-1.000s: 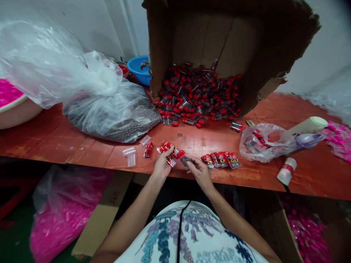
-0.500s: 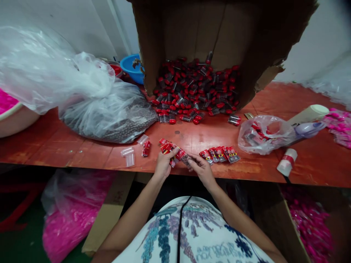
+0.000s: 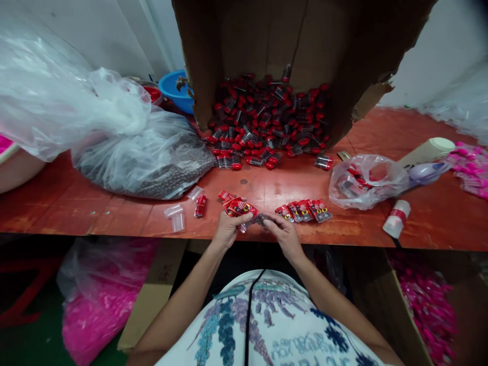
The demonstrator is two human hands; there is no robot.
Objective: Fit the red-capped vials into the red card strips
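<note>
Near the table's front edge, my left hand (image 3: pixel 227 229) is closed on a small red printed packet (image 3: pixel 244 207) with dark beads at its clear end. My right hand (image 3: pixel 282 233) pinches that dark end of the packet. More red packets lie around and under my left fingers; how many it grips cannot be made out. A row of several filled red packets (image 3: pixel 304 210) rests just beyond my right hand. Left of my hands are a red rolled bundle (image 3: pixel 200 206) and clear empty tubes or sachets (image 3: pixel 177 218).
A torn cardboard box (image 3: pixel 348 66) on its side holds a heap of red-capped clear vials (image 3: pixel 267 119). A big clear bag of dark beads (image 3: pixel 148 157) sits left. Toward the right are a plastic bag (image 3: pixel 368 183), a lilac-handled tool (image 3: pixel 425 173) and a white roll (image 3: pixel 397 218).
The held packet has turned slightly between my hands, and its printed face shows more. The whole view has shifted a little; the other things lie as before.
</note>
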